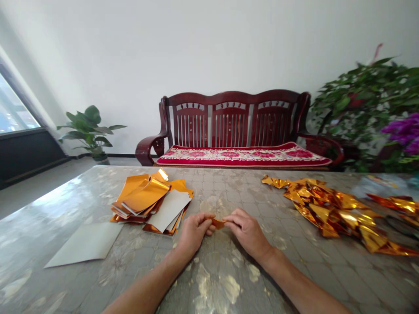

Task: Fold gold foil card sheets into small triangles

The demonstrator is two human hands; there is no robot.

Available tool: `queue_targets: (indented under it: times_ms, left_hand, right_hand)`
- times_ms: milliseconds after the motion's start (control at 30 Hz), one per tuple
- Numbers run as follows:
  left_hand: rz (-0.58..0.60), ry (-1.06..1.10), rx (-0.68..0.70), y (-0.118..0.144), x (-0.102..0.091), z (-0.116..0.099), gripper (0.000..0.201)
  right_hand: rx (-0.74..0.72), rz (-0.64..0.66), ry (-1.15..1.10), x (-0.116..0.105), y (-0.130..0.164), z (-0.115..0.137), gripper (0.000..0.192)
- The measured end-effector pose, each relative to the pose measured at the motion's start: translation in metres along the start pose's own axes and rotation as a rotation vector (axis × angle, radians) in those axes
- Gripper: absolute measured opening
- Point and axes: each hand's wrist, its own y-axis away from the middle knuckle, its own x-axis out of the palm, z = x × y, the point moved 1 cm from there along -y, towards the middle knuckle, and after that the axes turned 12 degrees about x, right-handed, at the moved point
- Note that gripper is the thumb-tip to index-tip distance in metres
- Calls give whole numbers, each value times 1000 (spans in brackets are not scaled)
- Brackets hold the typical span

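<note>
Both hands meet near the middle of the table (229, 279), a glossy marbled surface with pale reflections. The left hand (194, 232) and the right hand (248, 231) each pinch one end of a small gold foil piece (218, 223), which sits between the fingertips just above the tabletop — each hand's grip is clenched on that folded scrap, thumbs and forefingers pressed to it.

Just to the left of the left hand lies a stack of gold sheets (149, 198), loosely fanned, some turned to show a silver-white back. Nearer the left edge, a single silver sheet (87, 244) lies flat and apart from the stack.

To the right, well apart from the right hand, a heap of folded gold foil pieces (334, 209) spreads across the table — crinkled, shiny, overlapping one another and running toward the right edge.

Behind the table stands a dark red wooden bench (234, 124) with a red patterned cushion (242, 156). A small potted plant (88, 128) stands on the floor at left by a window (13, 111), and a larger leafy plant (369, 104) with purple flowers (404, 131) fills the right side.
</note>
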Motion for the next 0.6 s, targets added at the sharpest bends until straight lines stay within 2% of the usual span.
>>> queue_targets:
  times_ms: [167,333,467,600]
  left_hand:
    - [50,-126,70,3,-1,-6,34]
    - [116,-167,179,6,-2,-20,19]
    - [179,-202,224,6,-6,-21,16]
    - [241,-270,282,6,-9,-22,17]
  right_hand:
    - [16,-3,7,1,1,1,17]
    - [-6,-73,-28,0,2,7,18]
    - [-83,-35,-56,-1,2,8,22]
    - [-75,-11,-64,-1,2,4,23]
